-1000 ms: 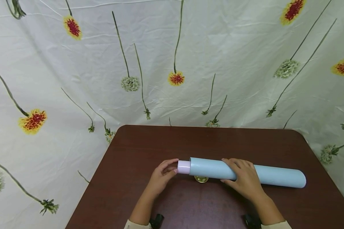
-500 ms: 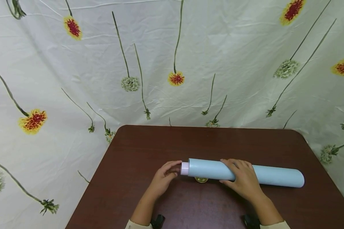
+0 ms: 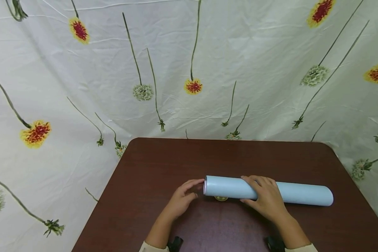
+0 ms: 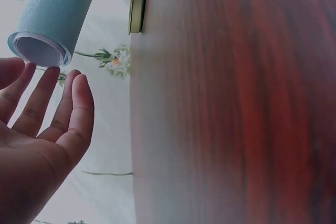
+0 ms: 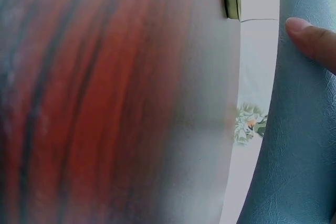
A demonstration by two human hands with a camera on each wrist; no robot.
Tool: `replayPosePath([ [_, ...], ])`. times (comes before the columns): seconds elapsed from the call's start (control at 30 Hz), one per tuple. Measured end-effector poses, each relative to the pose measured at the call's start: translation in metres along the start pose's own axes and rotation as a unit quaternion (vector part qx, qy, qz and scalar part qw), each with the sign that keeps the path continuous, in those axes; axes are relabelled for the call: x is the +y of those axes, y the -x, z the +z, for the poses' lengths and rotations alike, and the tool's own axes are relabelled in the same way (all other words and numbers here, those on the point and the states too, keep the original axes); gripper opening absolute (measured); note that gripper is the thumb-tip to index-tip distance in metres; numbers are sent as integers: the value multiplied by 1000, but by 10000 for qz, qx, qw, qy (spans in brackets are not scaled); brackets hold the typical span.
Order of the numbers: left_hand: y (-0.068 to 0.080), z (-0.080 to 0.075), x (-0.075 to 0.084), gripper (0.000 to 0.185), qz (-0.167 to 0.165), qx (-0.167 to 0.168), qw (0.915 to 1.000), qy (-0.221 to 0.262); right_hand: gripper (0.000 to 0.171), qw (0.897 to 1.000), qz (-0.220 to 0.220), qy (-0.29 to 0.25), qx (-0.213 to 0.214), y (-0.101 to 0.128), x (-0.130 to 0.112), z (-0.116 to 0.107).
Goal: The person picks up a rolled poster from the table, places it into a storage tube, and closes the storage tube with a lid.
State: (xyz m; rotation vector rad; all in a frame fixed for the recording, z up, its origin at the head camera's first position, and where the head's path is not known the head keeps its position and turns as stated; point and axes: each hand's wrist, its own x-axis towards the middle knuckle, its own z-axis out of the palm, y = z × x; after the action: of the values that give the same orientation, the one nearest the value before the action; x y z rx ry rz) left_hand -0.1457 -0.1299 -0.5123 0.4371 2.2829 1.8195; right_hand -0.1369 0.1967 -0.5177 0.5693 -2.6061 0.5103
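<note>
Holding the pale blue roll [image 3: 302, 193] by its middle, the right grip [image 3: 266, 196] has its fingers curled round it; the left grip [image 3: 181, 199], fingers loosely spread, meets the roll's open end, where a lilac inner roll [image 4: 39, 52] shows. Between the grips, below the roll, a round gold thing [image 3: 221, 198] sits on the counter [image 3: 233, 157]. Beyond both hangs flowered cloth [image 3: 258, 59].

Light-blue, long, textured cylinder [image 3: 228, 186] is held level, running left to right above the reddish-brown table [image 3: 208, 154]; pale pinkish-white inner roll [image 4: 43, 52] sits inside (nearly flush, left end).
</note>
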Motion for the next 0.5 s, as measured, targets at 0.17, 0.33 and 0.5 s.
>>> replayPosePath([
  [0.17,-1,2,1,58,-71,-85,9999,-58,88,10000,-11,-14,3,0,-1,0],
  [0.33,0,4,1,56,-215,-109,9997,-88,87,10000,-26,-24,-9,0,-2,1],
  [0.5,0,6,1,54,-294,-132,9992,-216,87,10000,-31,-5,-7,0,-3,1],
])
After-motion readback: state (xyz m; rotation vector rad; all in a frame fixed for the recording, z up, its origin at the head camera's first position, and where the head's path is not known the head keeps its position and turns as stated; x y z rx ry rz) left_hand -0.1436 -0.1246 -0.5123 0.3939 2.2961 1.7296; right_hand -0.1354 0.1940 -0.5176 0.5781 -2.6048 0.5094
